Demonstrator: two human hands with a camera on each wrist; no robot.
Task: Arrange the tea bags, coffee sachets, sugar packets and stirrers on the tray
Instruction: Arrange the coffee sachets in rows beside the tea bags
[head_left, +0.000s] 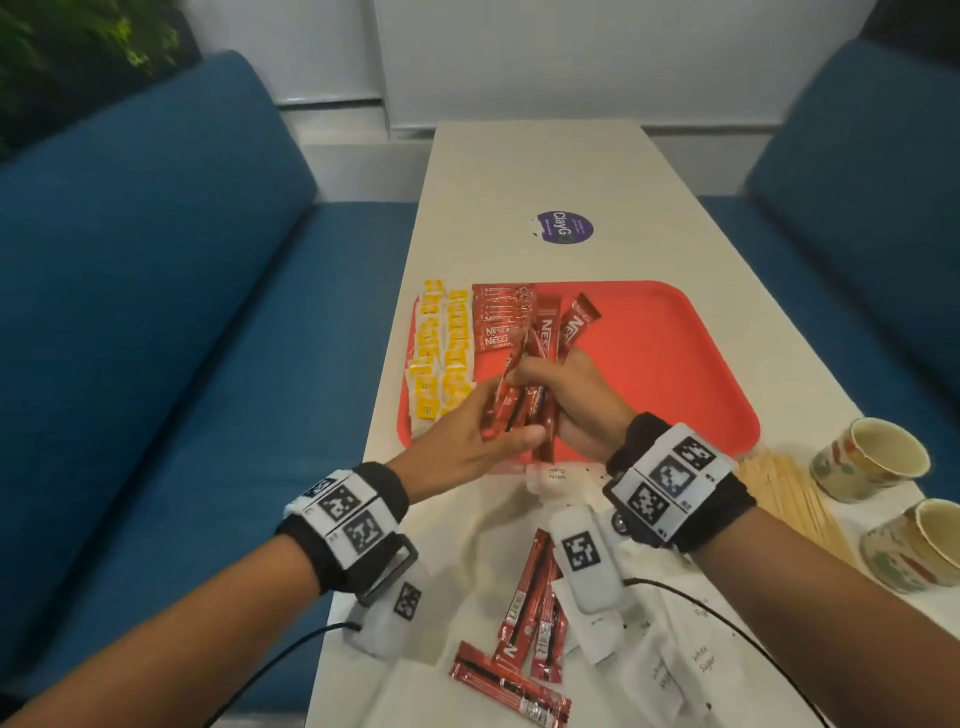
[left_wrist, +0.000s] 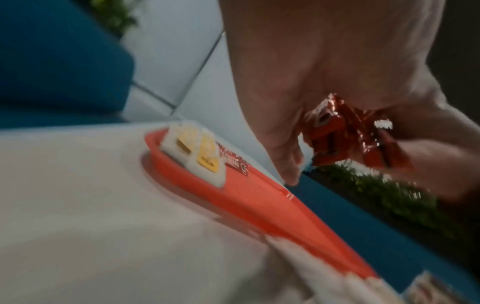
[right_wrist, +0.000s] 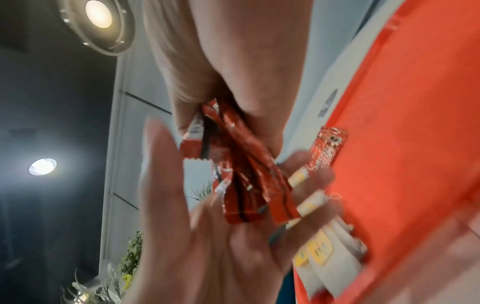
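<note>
The red tray lies on the white table. Yellow tea bags fill its left edge, with a row of red coffee sachets beside them. Above the tray's near left corner my right hand grips an upright bundle of red coffee sachets. My left hand is spread under the bundle's lower ends, thumb on one side and straight fingers on the other, touching them. The right wrist view shows the bundle fanned against the left hand's fingers. The left wrist view is blurred.
Loose coffee sachets and white sugar packets lie on the near table. Wooden stirrers and two paper cups sit at the right edge. A purple sticker is beyond the tray. Blue sofas flank the table.
</note>
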